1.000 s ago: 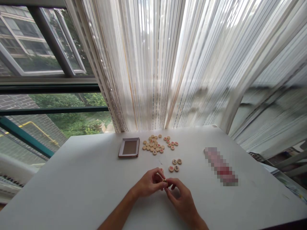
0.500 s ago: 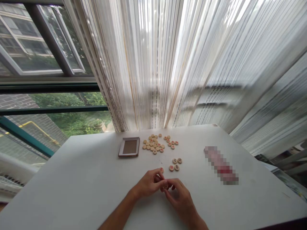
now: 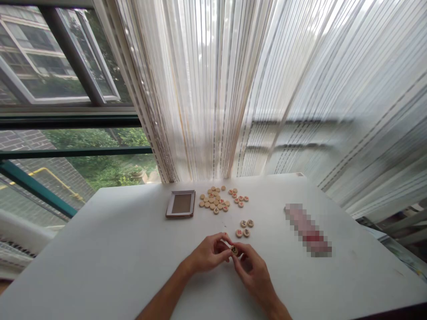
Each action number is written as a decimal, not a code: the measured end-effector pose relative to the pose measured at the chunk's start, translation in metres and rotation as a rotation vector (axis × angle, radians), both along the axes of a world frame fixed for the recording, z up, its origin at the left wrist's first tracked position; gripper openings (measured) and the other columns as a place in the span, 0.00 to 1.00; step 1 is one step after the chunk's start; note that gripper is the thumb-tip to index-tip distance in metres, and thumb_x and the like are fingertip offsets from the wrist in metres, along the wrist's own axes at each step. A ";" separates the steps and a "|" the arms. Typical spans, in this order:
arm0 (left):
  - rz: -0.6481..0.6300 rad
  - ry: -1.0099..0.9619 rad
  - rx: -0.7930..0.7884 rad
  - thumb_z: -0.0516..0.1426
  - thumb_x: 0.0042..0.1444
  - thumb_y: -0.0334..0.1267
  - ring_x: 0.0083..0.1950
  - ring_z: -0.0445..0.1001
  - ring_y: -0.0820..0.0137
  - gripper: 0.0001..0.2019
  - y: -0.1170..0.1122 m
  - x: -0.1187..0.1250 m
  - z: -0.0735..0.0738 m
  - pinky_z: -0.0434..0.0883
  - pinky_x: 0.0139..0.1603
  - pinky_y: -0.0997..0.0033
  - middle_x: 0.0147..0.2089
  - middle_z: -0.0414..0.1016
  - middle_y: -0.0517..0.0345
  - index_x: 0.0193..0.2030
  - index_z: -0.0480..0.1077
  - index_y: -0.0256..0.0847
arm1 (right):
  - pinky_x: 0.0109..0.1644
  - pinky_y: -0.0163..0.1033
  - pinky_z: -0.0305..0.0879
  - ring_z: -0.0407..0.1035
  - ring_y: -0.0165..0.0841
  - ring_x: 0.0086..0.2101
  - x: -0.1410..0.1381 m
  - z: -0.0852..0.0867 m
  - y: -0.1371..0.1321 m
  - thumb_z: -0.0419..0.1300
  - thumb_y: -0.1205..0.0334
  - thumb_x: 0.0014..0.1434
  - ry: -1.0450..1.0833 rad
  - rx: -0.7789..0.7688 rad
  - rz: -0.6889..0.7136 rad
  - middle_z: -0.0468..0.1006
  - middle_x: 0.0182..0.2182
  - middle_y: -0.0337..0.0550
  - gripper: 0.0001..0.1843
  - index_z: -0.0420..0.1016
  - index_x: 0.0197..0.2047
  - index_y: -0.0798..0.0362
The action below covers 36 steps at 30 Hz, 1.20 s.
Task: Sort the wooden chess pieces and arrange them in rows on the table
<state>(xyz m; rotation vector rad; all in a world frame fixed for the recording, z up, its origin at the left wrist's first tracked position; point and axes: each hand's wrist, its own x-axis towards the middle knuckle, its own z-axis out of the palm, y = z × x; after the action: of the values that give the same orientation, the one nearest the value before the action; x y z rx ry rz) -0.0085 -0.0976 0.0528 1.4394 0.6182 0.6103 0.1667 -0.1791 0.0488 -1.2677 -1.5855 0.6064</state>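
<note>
A round wooden xiangqi piece [image 3: 234,250] with a dark character is pinched at the fingertips, just above the table. My right hand [image 3: 254,270] grips it from the right with thumb and forefinger. From the other side, the thumb and finger of my left hand [image 3: 207,254] close against its edge; whether something else is inside the curled left fingers is hidden. Beyond the hands lie a red-marked piece [image 3: 239,233] and a dark-marked piece [image 3: 246,233] side by side, with two more dark-marked pieces [image 3: 247,223] behind them.
Farther back is a loose cluster of pieces [image 3: 211,202], many blank side up, and a smaller red-marked group [image 3: 239,199]. A shallow open box [image 3: 180,204] stands left of them on the white table [image 3: 126,249]. A blurred-out pinkish object [image 3: 307,229] lies right. Curtains [image 3: 207,111] hang behind.
The piece between my fingers has turned so its dark character faces up. My fingers have shifted slightly up and opened around it. A red-marked piece by my left fingers is now mostly hidden.
</note>
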 end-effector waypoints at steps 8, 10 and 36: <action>-0.029 -0.004 0.024 0.65 0.55 0.39 0.42 0.79 0.65 0.15 -0.002 -0.001 0.003 0.72 0.42 0.70 0.38 0.80 0.50 0.46 0.70 0.36 | 0.39 0.37 0.72 0.74 0.35 0.34 -0.001 0.003 0.000 0.56 0.56 0.66 0.079 -0.066 -0.023 0.79 0.36 0.45 0.12 0.73 0.48 0.52; -0.041 0.015 0.055 0.64 0.55 0.39 0.44 0.79 0.63 0.14 -0.002 -0.002 0.004 0.72 0.44 0.69 0.40 0.81 0.49 0.46 0.71 0.36 | 0.37 0.36 0.71 0.74 0.35 0.32 -0.001 0.000 0.001 0.57 0.55 0.65 0.089 -0.095 -0.034 0.79 0.34 0.44 0.11 0.73 0.45 0.52; 0.008 0.038 0.082 0.65 0.54 0.43 0.41 0.79 0.65 0.17 -0.003 0.001 0.009 0.73 0.41 0.70 0.38 0.80 0.51 0.46 0.71 0.36 | 0.44 0.37 0.74 0.77 0.37 0.38 0.001 0.004 -0.003 0.56 0.56 0.66 0.150 -0.106 -0.015 0.81 0.40 0.46 0.12 0.73 0.49 0.51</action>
<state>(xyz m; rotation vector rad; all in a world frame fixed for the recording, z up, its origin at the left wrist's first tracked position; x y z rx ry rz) -0.0078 -0.1008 0.0618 1.5291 0.6351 0.6222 0.1674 -0.1816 0.0531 -1.2797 -1.4348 0.7669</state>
